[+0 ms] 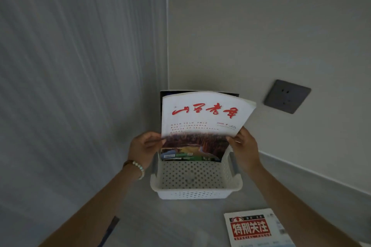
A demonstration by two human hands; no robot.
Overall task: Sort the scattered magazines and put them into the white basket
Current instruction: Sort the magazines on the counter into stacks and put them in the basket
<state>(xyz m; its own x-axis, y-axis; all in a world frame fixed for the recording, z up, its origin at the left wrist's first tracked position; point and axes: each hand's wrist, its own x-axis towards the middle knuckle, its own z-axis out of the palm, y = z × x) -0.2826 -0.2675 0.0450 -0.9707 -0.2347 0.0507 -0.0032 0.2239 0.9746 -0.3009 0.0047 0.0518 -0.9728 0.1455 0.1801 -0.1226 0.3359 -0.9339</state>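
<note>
A white perforated basket stands on the pale floor in the corner of the room. A white magazine with red brush lettering stands upright in the back of the basket, its lower edge inside. My left hand pinches its left edge and my right hand grips its right edge. Behind it a darker magazine stands in the basket, mostly hidden. Another magazine with a red title block lies flat on the floor at the lower right.
A grey curtain hangs on the left. A plain wall with a dark socket plate is on the right, with a skirting board below. A beaded bracelet is on my left wrist.
</note>
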